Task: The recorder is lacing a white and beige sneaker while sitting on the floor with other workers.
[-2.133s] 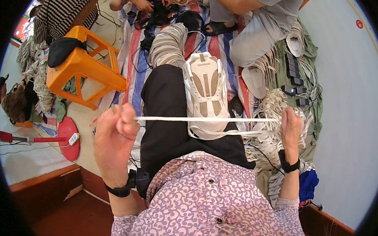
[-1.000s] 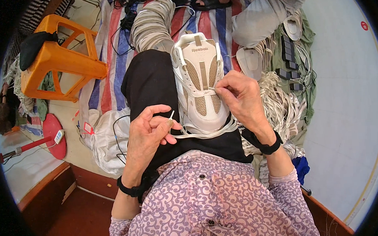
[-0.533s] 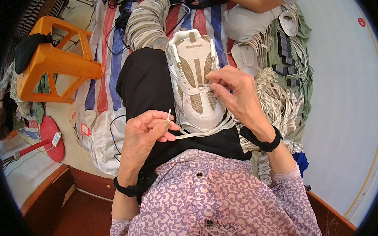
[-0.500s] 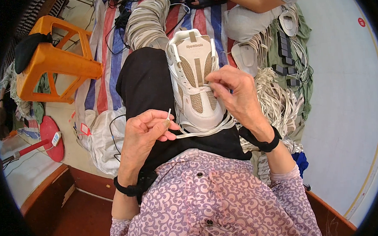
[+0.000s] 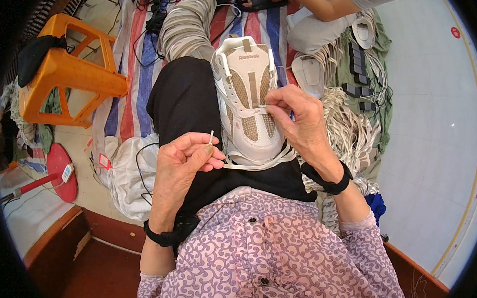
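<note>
A white and beige sneaker rests on my black-trousered lap, its toe toward me. One row of white shoelace crosses low over the tongue, and a long stretch curves around the toe. Between the thumb and fingers of my left hand, left of the toe, the lace is pinched with its stiff tip pointing up. My right hand is closed at the shoe's right eyelet edge, thumb and forefinger pinching the end of the crossing row. Its fingers partly cover the eyelets there.
An orange plastic stool with a black item on it stands at the far left. Bundles of white laces and stacked shoe parts lie to the right. Another person's arm shows at the top. A white bag sits left of my knee.
My left hand has risen slightly with the lace tip. My right hand stays pinched at the same eyelet edge, and the shoe has barely shifted.
</note>
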{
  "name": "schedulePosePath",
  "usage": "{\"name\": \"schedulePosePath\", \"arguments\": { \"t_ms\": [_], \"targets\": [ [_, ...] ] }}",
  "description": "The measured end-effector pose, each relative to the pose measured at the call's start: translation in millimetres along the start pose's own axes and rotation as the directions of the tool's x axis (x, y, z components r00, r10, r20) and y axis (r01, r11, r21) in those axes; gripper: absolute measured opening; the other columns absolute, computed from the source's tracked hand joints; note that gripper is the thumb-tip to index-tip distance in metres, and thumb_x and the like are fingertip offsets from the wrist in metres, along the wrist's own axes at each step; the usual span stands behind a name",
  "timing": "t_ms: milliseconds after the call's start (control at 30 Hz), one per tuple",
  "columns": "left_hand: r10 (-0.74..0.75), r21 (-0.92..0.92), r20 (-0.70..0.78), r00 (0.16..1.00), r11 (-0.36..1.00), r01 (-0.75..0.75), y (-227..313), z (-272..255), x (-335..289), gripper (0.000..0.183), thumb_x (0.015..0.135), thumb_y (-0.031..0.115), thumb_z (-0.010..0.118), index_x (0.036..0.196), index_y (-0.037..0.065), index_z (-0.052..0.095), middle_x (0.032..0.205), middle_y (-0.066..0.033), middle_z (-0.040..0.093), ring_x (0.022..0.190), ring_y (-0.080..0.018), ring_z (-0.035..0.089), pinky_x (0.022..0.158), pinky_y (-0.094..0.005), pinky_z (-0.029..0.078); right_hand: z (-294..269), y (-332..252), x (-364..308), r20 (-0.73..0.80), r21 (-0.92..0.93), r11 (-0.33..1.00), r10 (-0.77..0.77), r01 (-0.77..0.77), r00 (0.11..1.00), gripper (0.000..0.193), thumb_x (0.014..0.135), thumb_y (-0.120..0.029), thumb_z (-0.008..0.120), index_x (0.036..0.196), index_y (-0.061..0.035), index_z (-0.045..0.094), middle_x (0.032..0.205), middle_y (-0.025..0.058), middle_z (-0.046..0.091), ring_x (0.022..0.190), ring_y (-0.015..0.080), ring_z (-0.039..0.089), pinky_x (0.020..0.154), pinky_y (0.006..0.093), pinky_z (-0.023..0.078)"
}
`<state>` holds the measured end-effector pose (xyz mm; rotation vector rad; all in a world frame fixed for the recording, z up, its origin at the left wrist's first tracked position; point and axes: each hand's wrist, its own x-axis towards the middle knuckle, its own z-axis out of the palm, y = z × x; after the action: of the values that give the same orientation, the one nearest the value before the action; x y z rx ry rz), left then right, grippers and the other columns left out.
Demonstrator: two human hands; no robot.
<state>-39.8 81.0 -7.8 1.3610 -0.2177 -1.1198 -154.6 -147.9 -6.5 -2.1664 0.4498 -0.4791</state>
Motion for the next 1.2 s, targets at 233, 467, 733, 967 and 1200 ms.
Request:
{"name": "schedulePosePath", "arguments": {
  "t_ms": [233, 467, 733, 967, 1200],
  "targets": [
    [0.003, 0.016, -0.005, 1.0, 1.0, -0.003, 2, 4, 2, 0.023, 0.099, 0.017, 0.061, 0.114, 0.0, 0.066, 0.09, -0.008, 0.072, 0.075, -0.0097, 0.069, 0.068, -0.018, 0.054, 7, 0, 0, -0.069, -0.158, 0.982, -0.113, 0.101, 0.991, 0.015, 0.079, 0.009, 0.068, 0.091, 0.0004, 0.066, 0.081, 0.0098, 0.067, 0.071, 0.0195, 0.066, 0.062, 0.0288, 0.05],
    [0.003, 0.036, -0.017, 1.0, 0.999, -0.002, 3, 7, 7, 0.021, 0.099, 0.015, 0.061, 0.112, -0.001, 0.066, 0.089, -0.008, 0.072, 0.077, -0.0106, 0.069, 0.07, -0.0197, 0.053, 13, -6, 8, -0.005, -0.005, 0.995, -0.095, 0.095, 0.995, 0.014, 0.08, 0.01, 0.061, 0.091, 0.0022, 0.063, 0.082, 0.0163, 0.064, 0.074, 0.0343, 0.065, 0.063, 0.0357, 0.05],
    [0.022, -0.004, -0.042, 0.999, 1.0, -0.022, 3, 6, 4, 0.023, 0.099, 0.019, 0.062, 0.111, 0.0, 0.067, 0.089, -0.0068, 0.072, 0.077, -0.0094, 0.068, 0.069, -0.0192, 0.051, 1, -17, 18, 0.195, -0.232, 0.888, -0.358, 0.397, 0.913, 0.022, 0.071, 0.008, 0.065, 0.093, 0.0011, 0.065, 0.092, 0.013, 0.065, 0.088, 0.032, 0.064, 0.075, 0.0381, 0.052],
    [0.023, -0.129, -0.027, 0.999, 0.991, -0.026, 2, 2, 7, 0.02, 0.098, 0.015, 0.062, 0.108, -0.002, 0.066, 0.089, -0.0085, 0.072, 0.08, -0.0116, 0.069, 0.074, -0.0203, 0.054, 13, -38, 23, 0.494, -0.489, 0.615, -0.389, 0.618, 0.778, 0.012, 0.071, -0.003, 0.061, 0.082, 0.0005, 0.06, 0.083, 0.0122, 0.057, 0.086, 0.028, 0.06, 0.079, 0.0375, 0.049],
    [0.024, -0.17, -0.011, 1.0, 0.985, -0.026, 6, 4, 11, 0.021, 0.098, 0.014, 0.062, 0.112, -0.002, 0.063, 0.093, -0.008, 0.071, 0.081, -0.0103, 0.068, 0.073, -0.0202, 0.053, 13, -41, 35, 0.467, -0.392, 0.724, -0.375, 0.568, 0.801, 0.014, 0.068, 0.004, 0.064, 0.081, 0.0018, 0.059, 0.079, 0.0157, 0.061, 0.08, 0.0341, 0.062, 0.073, 0.0401, 0.05]
  ]
}}
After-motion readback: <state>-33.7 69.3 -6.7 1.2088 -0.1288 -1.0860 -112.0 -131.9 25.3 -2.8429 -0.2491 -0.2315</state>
